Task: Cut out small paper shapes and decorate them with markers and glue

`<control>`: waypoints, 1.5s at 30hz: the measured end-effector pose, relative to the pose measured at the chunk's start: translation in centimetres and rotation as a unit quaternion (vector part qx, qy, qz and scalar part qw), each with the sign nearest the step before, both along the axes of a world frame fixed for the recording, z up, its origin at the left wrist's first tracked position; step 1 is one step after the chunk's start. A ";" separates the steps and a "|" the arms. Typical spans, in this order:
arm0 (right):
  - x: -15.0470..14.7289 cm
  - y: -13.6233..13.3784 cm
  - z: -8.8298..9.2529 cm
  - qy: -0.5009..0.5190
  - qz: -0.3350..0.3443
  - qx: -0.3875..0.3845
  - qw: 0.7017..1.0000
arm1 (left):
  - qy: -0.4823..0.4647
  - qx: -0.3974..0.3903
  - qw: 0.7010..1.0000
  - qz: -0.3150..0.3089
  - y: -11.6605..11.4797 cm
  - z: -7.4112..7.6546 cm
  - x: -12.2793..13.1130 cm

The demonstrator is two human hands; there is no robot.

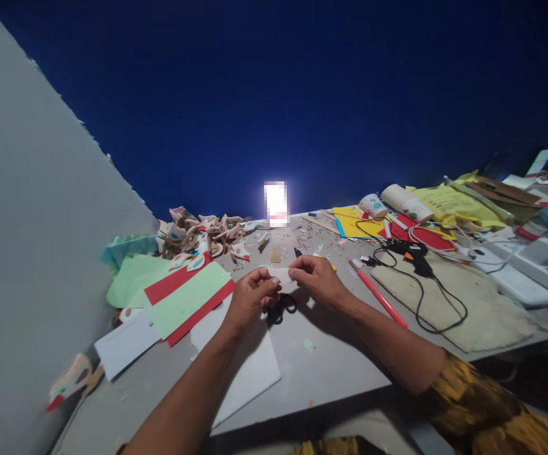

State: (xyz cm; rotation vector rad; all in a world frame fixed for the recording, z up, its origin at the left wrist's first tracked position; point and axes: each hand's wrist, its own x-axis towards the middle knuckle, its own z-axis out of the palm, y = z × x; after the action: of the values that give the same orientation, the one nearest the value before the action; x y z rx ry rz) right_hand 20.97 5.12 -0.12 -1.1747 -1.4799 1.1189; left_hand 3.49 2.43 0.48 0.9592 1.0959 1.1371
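Between my two hands a small piece of white paper (pixel 280 274) is held up over the table. My left hand (pixel 253 292) pinches its left end, fingers curled and thumb on top. At the right end, the thumb and forefinger of my right hand (pixel 318 278) are closed on the same paper. Below the hands lies a pair of scissors (pixel 283 309) with black handles; its blades are hidden. A large white sheet (pixel 249 373) rests on the table under my left forearm.
Green and red paper strips (pixel 191 300) lie at left, with a heap of cut-out pieces (pixel 202 237) behind. At right are a red stick-like tool (pixel 380 297), a black glue gun (pixel 413 256) with its cord, a beige mat (pixel 482 316) and yellow paper (pixel 356 222). Scraps litter the back.
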 end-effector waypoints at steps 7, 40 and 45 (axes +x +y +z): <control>-0.2 0.5 -0.6 -0.008 -0.020 -0.029 0.999 | 0.008 0.018 0.997 0.071 0.5 -0.3 -0.4; 6.1 4.9 0.2 -0.359 -0.022 0.156 0.920 | -0.074 0.042 0.996 -0.024 0.7 0.8 -1.1; 4.5 3.1 0.4 -0.175 0.115 0.246 0.946 | -0.148 0.036 0.985 -0.082 0.8 0.7 -1.3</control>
State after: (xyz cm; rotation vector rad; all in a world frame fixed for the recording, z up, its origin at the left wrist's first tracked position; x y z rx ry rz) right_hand 25.46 8.22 0.25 -0.8860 -2.0674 0.6369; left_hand 2.18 3.25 1.17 0.8855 0.7287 1.1455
